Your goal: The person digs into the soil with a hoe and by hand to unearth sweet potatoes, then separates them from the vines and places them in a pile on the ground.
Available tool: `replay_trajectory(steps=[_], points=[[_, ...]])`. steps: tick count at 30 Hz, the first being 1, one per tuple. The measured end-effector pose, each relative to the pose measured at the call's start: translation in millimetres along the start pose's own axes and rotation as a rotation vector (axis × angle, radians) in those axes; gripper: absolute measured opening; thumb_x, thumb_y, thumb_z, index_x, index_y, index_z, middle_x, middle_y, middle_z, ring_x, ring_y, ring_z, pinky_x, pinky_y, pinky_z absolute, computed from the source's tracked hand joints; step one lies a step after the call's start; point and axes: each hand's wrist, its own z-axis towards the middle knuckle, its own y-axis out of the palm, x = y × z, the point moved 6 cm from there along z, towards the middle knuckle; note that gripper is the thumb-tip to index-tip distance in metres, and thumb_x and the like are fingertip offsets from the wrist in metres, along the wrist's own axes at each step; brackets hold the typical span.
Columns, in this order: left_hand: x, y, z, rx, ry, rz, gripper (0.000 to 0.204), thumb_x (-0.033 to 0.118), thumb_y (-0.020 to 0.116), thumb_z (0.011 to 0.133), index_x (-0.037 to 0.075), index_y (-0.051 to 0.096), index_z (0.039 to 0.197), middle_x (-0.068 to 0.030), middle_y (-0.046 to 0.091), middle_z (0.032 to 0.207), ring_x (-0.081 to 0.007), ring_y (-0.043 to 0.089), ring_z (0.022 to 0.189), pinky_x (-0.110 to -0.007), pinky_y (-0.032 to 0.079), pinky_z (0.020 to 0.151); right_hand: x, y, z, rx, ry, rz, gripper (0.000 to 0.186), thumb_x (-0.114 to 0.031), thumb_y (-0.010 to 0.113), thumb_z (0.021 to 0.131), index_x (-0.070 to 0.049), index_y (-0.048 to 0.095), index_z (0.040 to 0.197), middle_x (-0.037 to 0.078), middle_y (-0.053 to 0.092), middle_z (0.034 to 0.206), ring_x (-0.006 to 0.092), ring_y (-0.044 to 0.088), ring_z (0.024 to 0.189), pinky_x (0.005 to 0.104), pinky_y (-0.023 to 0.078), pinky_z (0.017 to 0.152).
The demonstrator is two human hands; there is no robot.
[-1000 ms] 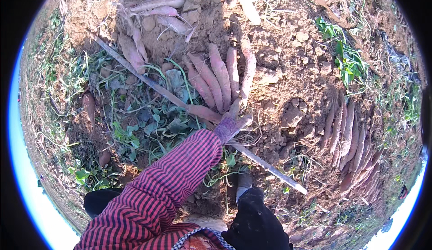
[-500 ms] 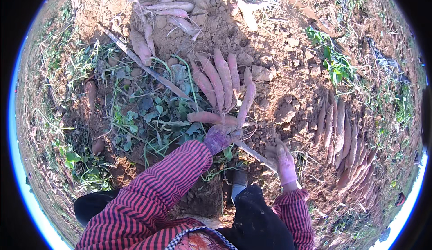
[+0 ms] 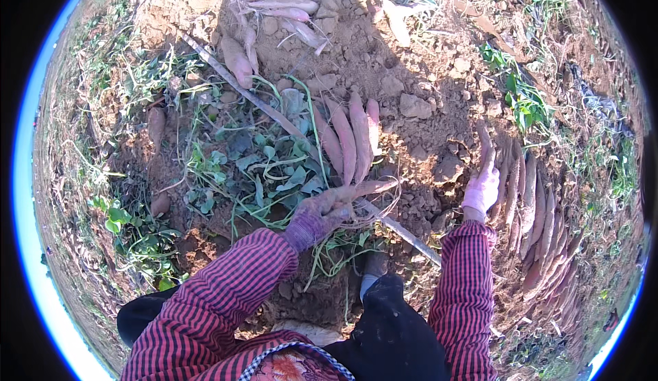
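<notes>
My gloved left hand (image 3: 315, 220) is closed at the base of a bunch of sweet potatoes (image 3: 356, 134). Several of them fan out away from me on the soil, and one sweet potato (image 3: 375, 187) points right from beside my fingers. Thin roots hang around this grip. Over to the right, my right hand (image 3: 482, 189), in a pinkish glove, grips a single slim sweet potato (image 3: 485, 144) with its tip pointing away from me. That hand is beside the near end of a row of laid-out sweet potatoes (image 3: 531, 206).
A long wooden stick (image 3: 404, 234) lies diagonally, passing under the bunch. Green vines (image 3: 274, 168) spread left of it. More sweet potatoes (image 3: 281, 7) lie at the far side. Dark-trousered legs (image 3: 387, 333) are at the near edge, and dry clods (image 3: 415, 105) cover the soil.
My right hand, empty before near the stick, now holds a sweet potato farther right and away from me. My left hand has shifted left and turned, with fewer sweet potatoes in its bunch.
</notes>
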Motion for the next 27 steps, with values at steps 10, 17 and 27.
replay_trajectory(steps=[10,17,27], points=[[-66,39,57,0.015,-0.5,0.194,0.067,0.019,0.066,0.081,0.016,0.039,0.142,-0.0143,0.061,0.121,-0.0291,0.06,0.111,-0.037,0.046,0.093,-206,106,-86,-0.606,-0.184,0.836,0.127,-0.036,0.089,0.059,-0.009,0.007,0.152,0.027,0.054,0.128,0.0357,0.058,0.114,0.0377,0.046,0.098],[-24,31,44,0.212,-0.273,-0.183,0.047,0.013,0.061,0.089,0.012,0.045,0.133,-0.0161,0.056,0.126,-0.03,0.06,0.11,-0.038,0.051,0.09,-186,98,-90,-1.163,-0.07,2.004,0.093,-0.011,0.08,0.069,-0.006,0.026,0.145,0.014,0.05,0.128,0.0264,0.056,0.111,0.0416,0.048,0.094],[8,65,76,-0.044,-0.387,0.062,0.058,0.032,0.077,0.079,0.001,0.057,0.124,-0.0153,0.065,0.116,-0.0267,0.065,0.102,-0.038,0.051,0.082,-145,16,-64,-0.787,-0.153,2.242,0.081,-0.017,0.08,0.07,-0.005,0.037,0.137,0.012,0.058,0.116,0.0251,0.062,0.098,0.0378,0.054,0.085]])
